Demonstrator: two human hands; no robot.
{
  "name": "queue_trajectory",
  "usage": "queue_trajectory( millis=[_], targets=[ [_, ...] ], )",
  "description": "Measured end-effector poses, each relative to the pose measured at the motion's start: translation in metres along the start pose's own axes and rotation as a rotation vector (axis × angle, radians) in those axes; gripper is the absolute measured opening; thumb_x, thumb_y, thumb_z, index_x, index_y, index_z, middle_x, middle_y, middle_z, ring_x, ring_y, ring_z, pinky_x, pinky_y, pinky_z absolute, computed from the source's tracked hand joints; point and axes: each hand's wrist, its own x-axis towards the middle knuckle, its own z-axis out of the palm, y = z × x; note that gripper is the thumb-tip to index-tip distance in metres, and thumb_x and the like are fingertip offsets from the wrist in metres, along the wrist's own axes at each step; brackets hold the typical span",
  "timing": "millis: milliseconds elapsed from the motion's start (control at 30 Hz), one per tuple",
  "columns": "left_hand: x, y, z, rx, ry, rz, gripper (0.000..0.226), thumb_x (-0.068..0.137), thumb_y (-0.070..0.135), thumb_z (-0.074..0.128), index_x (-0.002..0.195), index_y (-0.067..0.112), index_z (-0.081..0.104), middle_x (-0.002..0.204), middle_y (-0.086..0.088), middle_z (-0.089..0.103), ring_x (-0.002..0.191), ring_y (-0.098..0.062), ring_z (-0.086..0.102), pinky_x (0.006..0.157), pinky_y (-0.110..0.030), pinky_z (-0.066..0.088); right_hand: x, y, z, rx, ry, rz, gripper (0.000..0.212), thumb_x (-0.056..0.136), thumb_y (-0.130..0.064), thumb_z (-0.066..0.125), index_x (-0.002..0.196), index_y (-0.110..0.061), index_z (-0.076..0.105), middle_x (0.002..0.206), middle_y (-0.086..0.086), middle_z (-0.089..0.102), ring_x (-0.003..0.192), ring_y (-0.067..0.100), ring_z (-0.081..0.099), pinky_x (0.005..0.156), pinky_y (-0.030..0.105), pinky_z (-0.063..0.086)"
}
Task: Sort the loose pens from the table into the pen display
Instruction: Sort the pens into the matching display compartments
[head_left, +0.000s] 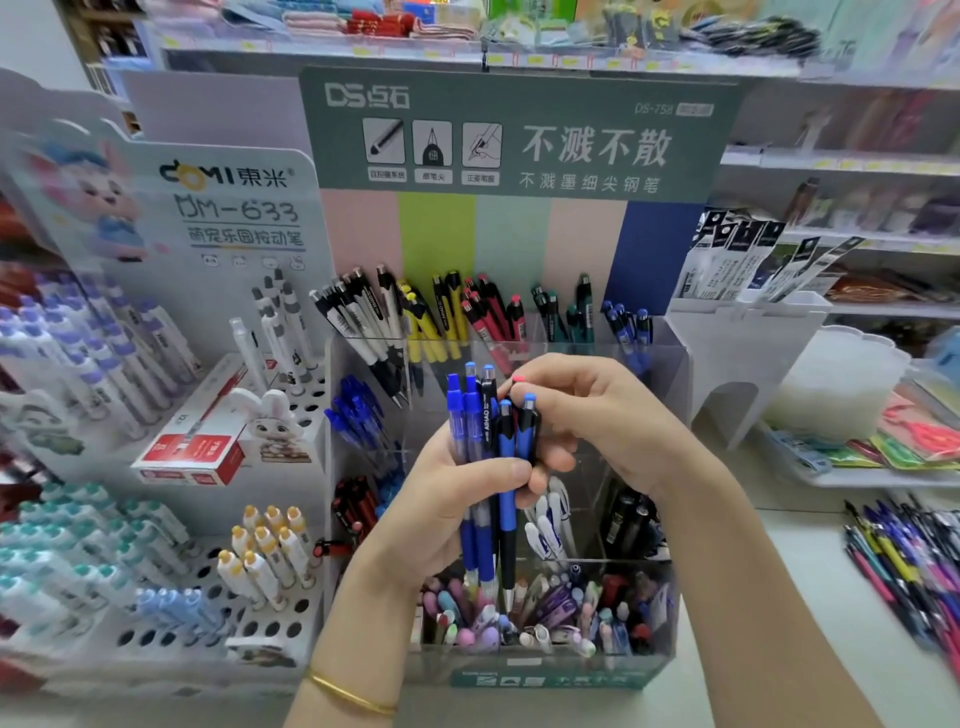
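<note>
My left hand (441, 499) grips a bundle of blue pens (475, 441) upright above the clear tiered pen display (670, 395). My right hand (587, 415) closes around the tops of the same bundle, fingers on a blue-and-black pen (527, 426), with a red-tipped pen showing above its fingers. The display's back row holds white, yellow, red, green and blue pens by colour. Its front compartment is full of mixed pens (545, 608). A heap of loose pens (909, 561) lies on the table at the right.
A white holed rack (156, 634) with capped pens stands at the left, with a red box (192, 452) on it. A white plastic stand (748, 353) and packets (904, 447) sit to the right. Shelves of goods run behind.
</note>
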Motion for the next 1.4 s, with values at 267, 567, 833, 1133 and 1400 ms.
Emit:
queue_trajectory(
  millis=[267,567,833,1133,1400],
  targets=[
    [-0.001,-0.009,-0.009,0.115,0.194,-0.070,0.029,0.080,-0.002,0.057,0.109,-0.003,0.053,0.091,-0.014,0.068,0.071,-0.017,0.060,0.066,-0.027,0.050,0.028,-0.018,-0.011,0.112,0.787,-0.521,0.010,0.098,-0.013,0.052,0.092,-0.008,0.058,0.065,-0.001,0.063,0.053,0.013,0.064,0.042,0.023,0.047],
    [-0.002,0.000,-0.011,0.199,0.251,0.107,0.027,0.085,-0.003,0.054,0.112,-0.009,0.052,0.098,-0.011,0.072,0.081,-0.019,0.068,0.078,-0.031,0.054,0.055,-0.009,0.007,-0.416,0.926,-0.767,0.021,0.098,-0.017,0.051,0.096,-0.001,0.064,0.077,0.010,0.063,0.055,0.011,0.062,0.057,0.029,0.054],
    [-0.006,0.006,-0.015,0.233,0.245,0.150,0.028,0.085,0.001,0.055,0.111,-0.007,0.053,0.103,-0.013,0.073,0.087,-0.022,0.070,0.076,-0.030,0.054,0.076,0.013,0.018,-0.901,0.875,-0.646,0.021,0.086,-0.023,0.063,0.081,-0.003,0.068,0.079,0.011,0.063,0.062,0.027,0.060,0.056,0.026,0.041],
    [-0.010,0.011,-0.013,0.213,0.259,0.149,0.016,0.086,0.006,0.053,0.101,0.011,0.054,0.102,-0.017,0.072,0.080,-0.023,0.069,0.066,-0.029,0.052,0.044,0.005,0.025,-0.493,0.710,-0.472,0.020,0.093,-0.024,0.058,0.102,-0.010,0.070,0.080,-0.005,0.061,0.071,0.008,0.056,0.068,0.030,0.047],
    [-0.007,0.010,-0.005,0.241,0.270,0.052,0.038,0.085,0.019,0.064,0.120,0.011,0.053,0.089,-0.004,0.071,0.079,-0.020,0.069,0.063,-0.030,0.053,0.005,0.007,0.038,0.037,0.129,-0.048,0.006,0.087,-0.007,0.066,0.093,-0.005,0.068,0.079,0.017,0.052,0.045,0.014,0.049,0.043,0.022,0.045]
  ],
)
